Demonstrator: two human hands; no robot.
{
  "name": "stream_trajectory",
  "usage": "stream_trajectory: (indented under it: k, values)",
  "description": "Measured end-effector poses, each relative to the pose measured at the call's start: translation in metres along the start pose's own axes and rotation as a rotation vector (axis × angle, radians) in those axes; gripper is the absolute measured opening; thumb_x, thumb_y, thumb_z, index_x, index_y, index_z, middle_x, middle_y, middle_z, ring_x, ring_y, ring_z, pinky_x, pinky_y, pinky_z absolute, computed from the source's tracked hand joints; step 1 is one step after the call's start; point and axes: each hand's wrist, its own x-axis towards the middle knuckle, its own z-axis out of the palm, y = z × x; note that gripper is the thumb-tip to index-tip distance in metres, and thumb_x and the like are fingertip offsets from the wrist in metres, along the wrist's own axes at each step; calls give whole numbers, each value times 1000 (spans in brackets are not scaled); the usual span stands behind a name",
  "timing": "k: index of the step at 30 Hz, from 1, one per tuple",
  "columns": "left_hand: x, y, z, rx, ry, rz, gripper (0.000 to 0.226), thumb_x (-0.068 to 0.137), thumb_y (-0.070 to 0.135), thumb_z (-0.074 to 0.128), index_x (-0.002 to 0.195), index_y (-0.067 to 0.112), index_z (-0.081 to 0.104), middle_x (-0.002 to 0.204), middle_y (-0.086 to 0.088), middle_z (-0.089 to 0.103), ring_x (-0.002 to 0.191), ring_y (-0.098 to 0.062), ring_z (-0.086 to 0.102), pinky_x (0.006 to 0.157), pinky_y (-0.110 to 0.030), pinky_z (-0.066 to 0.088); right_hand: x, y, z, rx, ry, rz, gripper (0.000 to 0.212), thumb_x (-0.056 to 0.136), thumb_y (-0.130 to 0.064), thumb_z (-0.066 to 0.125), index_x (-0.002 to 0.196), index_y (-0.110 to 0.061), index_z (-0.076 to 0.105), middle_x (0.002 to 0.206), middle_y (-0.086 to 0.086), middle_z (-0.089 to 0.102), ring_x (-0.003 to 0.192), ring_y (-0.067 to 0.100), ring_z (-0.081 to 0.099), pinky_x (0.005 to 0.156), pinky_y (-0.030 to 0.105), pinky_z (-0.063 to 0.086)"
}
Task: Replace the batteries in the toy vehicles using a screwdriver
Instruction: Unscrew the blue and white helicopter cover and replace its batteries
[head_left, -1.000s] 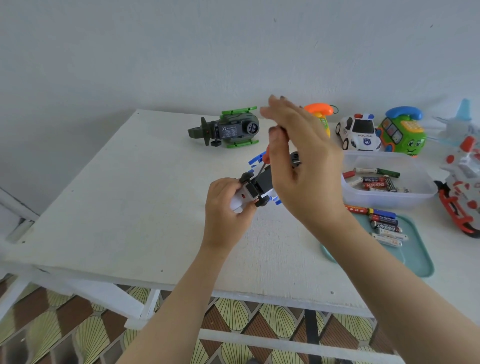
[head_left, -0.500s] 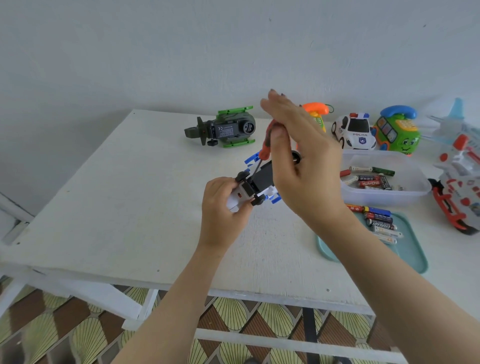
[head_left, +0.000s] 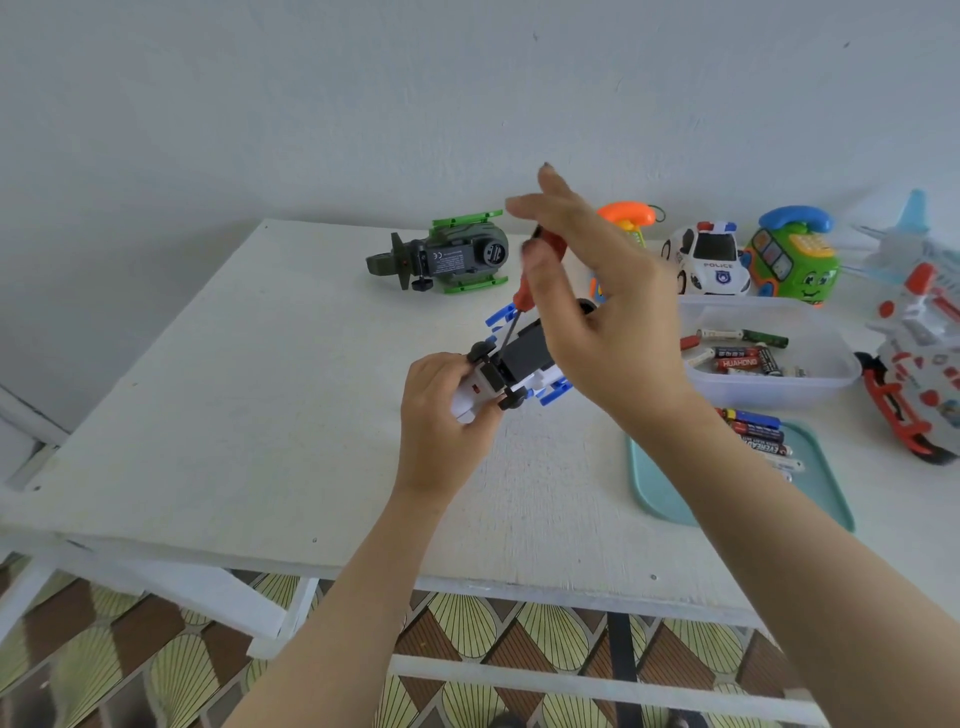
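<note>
Pinching screwdriver (head_left: 523, 293), R hand (head_left: 618, 332) (fingers (head_left: 558, 189) splayed)

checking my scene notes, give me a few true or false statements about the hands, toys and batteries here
1. The left hand grips the white and blue toy vehicle. True.
2. The right hand holds the red-handled screwdriver, its tip at the toy vehicle. True.
3. The police car sits in the teal tray. False: it stands on the table behind the clear container.
4. The clear container is empty. False: batteries lie in it.
</note>
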Motion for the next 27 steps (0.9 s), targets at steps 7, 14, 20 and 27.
stream_trajectory:
  k: [7, 14, 20, 27]
  values:
    - [0, -1, 0, -3, -4, -8, 34, 77, 30, 67, 92, -1, 65, 92, -10, 65, 91, -16, 50, 82, -6, 38, 3, 6, -6, -108, 138, 9, 20, 88, -10, 64, 106, -5, 69, 75, 7, 66, 78, 4, 56, 79, 9, 38]
    - [-1, -3, 1, 1, 16, 6, 26, 73, 18, 75, 87, 0, 63, 89, -6, 62, 89, -15, 49, 81, -5, 36, -1, 0, -34, -208, -229, 43, 16, 88, -10, 60, 104, -7, 60, 81, 3, 66, 77, 15, 61, 71, 29, 48]
    - [0, -2, 2, 17, 94, -6, 25, 71, 16, 77, 84, -1, 63, 85, -7, 63, 87, -15, 48, 79, -4, 35, -17, 0, -60, -397, -492, 189, 12, 87, -30, 67, 88, -20, 73, 62, -6, 62, 63, 10, 52, 54, 21, 42]
    - [-1, -1, 2, 25, 91, -1, 30, 76, 30, 69, 83, 1, 63, 83, -7, 63, 86, -13, 46, 73, -14, 38, -43, 1, -62, -332, -501, 324, 16, 84, -33, 58, 84, -20, 68, 52, -3, 58, 51, 11, 48, 47, 24, 37]
